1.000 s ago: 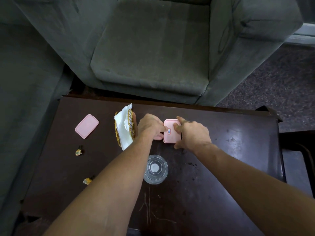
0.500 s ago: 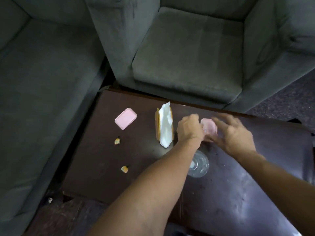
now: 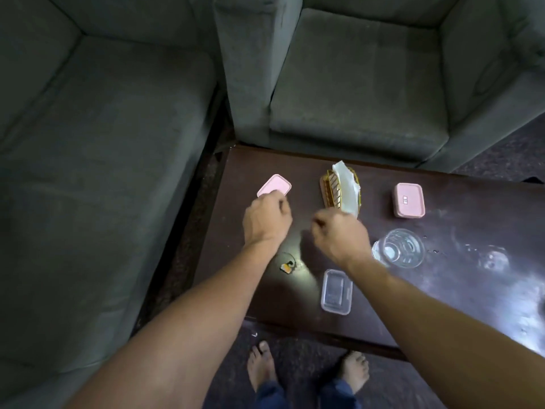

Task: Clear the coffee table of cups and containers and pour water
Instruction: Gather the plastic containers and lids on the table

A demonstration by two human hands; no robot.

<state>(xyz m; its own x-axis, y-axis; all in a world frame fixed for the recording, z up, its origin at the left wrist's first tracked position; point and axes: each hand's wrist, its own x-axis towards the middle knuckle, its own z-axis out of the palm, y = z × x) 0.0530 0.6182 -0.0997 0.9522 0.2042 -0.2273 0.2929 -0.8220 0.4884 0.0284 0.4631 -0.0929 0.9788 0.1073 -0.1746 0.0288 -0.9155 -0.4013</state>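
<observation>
On the dark wooden coffee table, a loose pink lid lies flat at the far left. My left hand covers its near edge with curled fingers; I cannot see whether it grips the lid. My right hand hovers over the table just right of it, fingers curled with nothing visible in them. A pink-lidded container sits alone at the far side. A clear drinking glass stands right of my right wrist. A clear, lidless plastic container rests near the front edge.
A gold wire napkin holder with white napkins stands between the pink lid and the pink container. A small sweet wrapper lies under my left forearm. Grey sofas border the table at the left and back. My bare feet are at the table's front edge.
Both hands have let go of the pink-lidded container and moved left past the napkin holder. My left hand now reaches the loose pink lid. The view has shifted left and back.
</observation>
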